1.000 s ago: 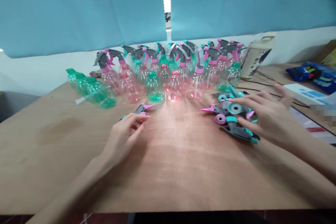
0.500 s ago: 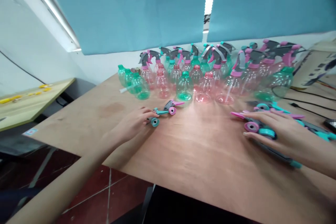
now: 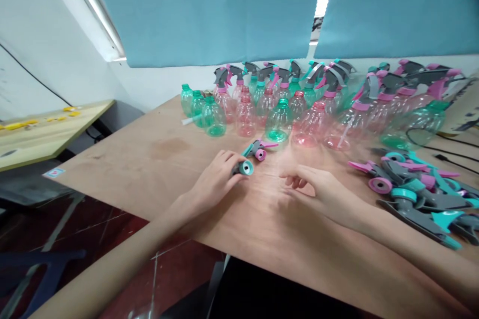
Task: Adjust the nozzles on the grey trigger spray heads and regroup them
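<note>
teal-collared spray head point(image 3: 246, 167) is in the left hand point(image 3: 217, 177), over the middle of the wooden table point(image 3: 157, 169), its round collar poking out past the fingertips. thumb and fingers close on its grey body; whether it also rests on the wood, i cannot tell. just beyond it lies a pink-collared spray head point(image 3: 261, 153), its pink trigger pointing towards an upright green bottle point(image 3: 279, 122) with an uncovered neck.

the right hand point(image 3: 318, 187) hangs near, apart from both heads, its fingers loosely curled with a gap between them and the thumb. to its right, a pile of spray heads point(image 3: 404, 195) lies in a tangle of grey, teal and pink.

behind, pink and green bottles stand in rows, many topped with sprayers, in front of a blue curtain point(image 3: 224, 10). a white tube point(image 3: 191, 119) sticks out beside the green bottles at the left end.
</note>
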A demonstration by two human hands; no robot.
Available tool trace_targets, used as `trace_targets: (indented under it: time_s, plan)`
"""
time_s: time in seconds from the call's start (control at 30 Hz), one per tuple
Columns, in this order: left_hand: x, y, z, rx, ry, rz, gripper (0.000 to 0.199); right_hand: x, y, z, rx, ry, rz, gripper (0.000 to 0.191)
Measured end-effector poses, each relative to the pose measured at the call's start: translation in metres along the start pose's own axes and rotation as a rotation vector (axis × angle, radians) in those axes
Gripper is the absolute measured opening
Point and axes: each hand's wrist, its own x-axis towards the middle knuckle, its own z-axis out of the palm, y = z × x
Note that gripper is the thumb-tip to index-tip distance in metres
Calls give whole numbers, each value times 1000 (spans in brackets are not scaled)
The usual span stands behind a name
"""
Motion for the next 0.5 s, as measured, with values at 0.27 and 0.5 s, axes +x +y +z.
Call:
trace_targets:
  time_s: [0.27, 0.5]
  plan:
    - [20, 50, 45, -313, 126, 16, 21, -12, -6, -15, 138, 77, -9, 17]
    - [54, 73, 80, -407, 88, 62, 21, -35, 31, -19, -49, 158, 66, 26]
